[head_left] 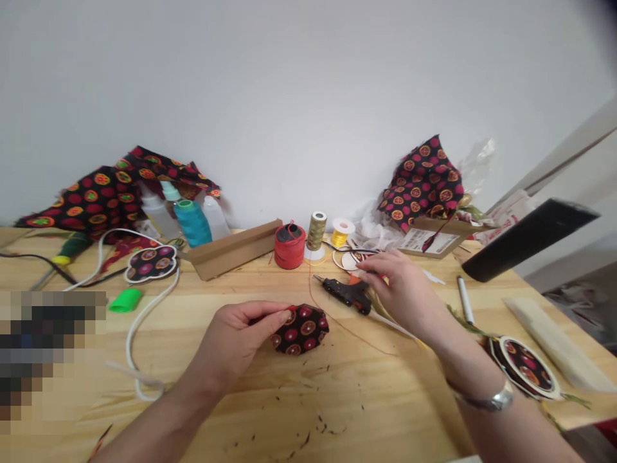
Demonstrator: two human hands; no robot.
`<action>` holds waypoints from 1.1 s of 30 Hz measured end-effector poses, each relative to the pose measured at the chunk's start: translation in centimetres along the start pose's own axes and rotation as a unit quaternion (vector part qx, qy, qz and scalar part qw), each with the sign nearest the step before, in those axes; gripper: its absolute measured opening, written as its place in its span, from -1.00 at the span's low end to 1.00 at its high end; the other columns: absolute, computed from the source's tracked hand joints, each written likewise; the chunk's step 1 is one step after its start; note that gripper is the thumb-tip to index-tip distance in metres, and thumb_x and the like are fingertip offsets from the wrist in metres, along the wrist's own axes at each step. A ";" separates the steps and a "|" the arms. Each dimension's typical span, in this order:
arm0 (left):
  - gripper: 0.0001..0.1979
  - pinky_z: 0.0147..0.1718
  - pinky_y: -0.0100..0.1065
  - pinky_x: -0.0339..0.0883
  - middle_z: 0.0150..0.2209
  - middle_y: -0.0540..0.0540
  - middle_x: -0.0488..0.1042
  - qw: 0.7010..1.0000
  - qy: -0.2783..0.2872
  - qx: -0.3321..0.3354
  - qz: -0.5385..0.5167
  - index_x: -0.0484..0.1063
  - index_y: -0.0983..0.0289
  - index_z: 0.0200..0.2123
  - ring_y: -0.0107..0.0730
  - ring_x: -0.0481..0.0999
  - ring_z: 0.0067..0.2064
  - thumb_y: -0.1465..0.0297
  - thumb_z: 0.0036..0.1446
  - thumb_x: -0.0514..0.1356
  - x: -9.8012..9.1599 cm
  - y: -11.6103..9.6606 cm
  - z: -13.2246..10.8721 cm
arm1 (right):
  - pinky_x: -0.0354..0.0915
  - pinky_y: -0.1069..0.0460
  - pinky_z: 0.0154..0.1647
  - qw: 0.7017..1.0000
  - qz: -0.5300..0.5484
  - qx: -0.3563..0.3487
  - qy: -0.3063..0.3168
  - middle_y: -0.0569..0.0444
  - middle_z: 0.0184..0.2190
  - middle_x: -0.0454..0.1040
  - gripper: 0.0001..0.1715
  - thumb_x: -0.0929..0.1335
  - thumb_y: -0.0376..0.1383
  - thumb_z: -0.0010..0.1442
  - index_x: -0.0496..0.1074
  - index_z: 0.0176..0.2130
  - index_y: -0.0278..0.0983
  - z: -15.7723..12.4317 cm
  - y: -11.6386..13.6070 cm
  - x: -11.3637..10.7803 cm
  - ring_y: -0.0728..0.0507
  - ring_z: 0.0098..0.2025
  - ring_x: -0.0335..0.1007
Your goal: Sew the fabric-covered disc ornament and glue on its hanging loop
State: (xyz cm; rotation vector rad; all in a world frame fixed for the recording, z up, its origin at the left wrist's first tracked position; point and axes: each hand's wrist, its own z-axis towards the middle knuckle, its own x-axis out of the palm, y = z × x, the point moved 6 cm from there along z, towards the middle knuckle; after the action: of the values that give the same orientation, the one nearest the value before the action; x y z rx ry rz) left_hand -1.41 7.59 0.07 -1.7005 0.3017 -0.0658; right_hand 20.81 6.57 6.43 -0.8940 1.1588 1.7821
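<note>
My left hand point(245, 328) pinches the left edge of a round patterned fabric piece point(303, 331), black with red and orange circles, held just above the table. A bit of red shows at its thumb. To the right, my right hand point(400, 283) reaches over a black hot glue gun point(344, 292) with an orange trigger. Its thumb and fingers are drawn together near a white-rimmed disc point(347, 259); what lies between them, if anything, is hidden. A thin reddish thread point(332, 318) runs across the wood between the hands.
Behind stand a red thread spool point(290, 247), an olive spool point(317, 233), a yellow spool point(341, 235) and a cardboard strip point(236, 251). A white cable point(132, 334) loops at left. At right are a black tube point(527, 241), a marker point(465, 300) and patterned discs point(527, 366).
</note>
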 end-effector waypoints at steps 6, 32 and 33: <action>-0.88 -0.33 -0.36 0.46 -0.39 0.01 0.63 1.000 0.007 0.000 0.008 0.59 0.16 -0.41 -0.28 0.58 -0.33 0.34 -0.08 0.27 -0.1 0.4 0.1 | 0.17 -0.10 -0.17 0.956 -0.207 -0.157 0.136 -0.07 -0.16 0.40 -0.54 0.25 -0.54 0.01 0.41 -0.09 -0.27 -0.6 -0.9 3.2 -0.23 -0.12 0.20; -0.86 -0.27 -0.35 0.43 -0.35 0.03 0.63 0.999 -0.041 0.004 -0.015 0.59 0.21 -0.39 -0.26 0.57 -0.28 0.37 -0.11 0.29 -0.9 0.2 0.4 | 0.28 -0.10 -0.09 0.883 0.465 0.038 0.048 -0.02 -0.07 0.38 -0.54 0.35 -0.13 0.05 0.32 -0.03 -0.13 -0.5 -1.6 0.2 -0.24 -0.03 0.31; -0.87 -0.28 -0.37 0.43 -0.35 0.02 0.63 0.999 -0.042 0.000 -0.020 0.59 0.21 -0.40 -0.27 0.57 -0.28 0.37 -0.11 0.30 -0.9 0.2 0.4 | 0.28 -0.12 -0.08 0.863 0.503 0.034 0.027 -0.03 -0.07 0.38 -0.52 0.36 -0.10 0.03 0.32 -0.04 -0.13 -0.5 -1.4 0.4 -0.24 -0.04 0.32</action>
State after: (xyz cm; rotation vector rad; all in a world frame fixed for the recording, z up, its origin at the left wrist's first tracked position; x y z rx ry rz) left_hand -2.19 8.19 -0.07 -1.7048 0.2056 -0.0232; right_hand 21.99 6.57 5.45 -0.2520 1.9232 2.4860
